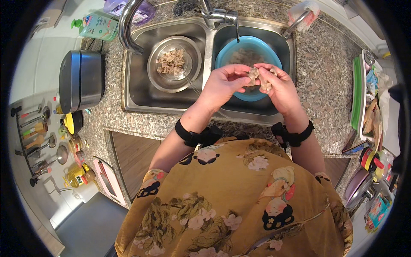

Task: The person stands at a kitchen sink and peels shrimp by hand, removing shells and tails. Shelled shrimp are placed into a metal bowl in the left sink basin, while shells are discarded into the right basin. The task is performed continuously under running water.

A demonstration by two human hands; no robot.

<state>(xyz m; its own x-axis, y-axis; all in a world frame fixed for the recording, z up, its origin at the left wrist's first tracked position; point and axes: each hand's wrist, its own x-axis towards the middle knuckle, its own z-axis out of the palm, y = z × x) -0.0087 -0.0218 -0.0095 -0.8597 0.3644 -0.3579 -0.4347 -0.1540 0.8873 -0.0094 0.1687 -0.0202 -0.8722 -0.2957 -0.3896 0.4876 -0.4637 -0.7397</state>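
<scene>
Over a blue plastic basin in the right sink bowl, both my hands hold pale, ruffled pieces of food whose exact kind I cannot tell. My left hand pinches one piece between thumb and fingers. Another piece is gripped in my right hand, close beside the first; whether the two are joined is unclear. More such pieces lie in cloudy water in the basin, partly hidden by my hands. In the left sink bowl, a round metal strainer bowl holds a small heap of similar pieces.
A chrome faucet reaches over the right bowl, and a curved metal spout over the left. Soap bottles stand behind at left, near a dark grey appliance. A white-rimmed tray with packets sits at far right.
</scene>
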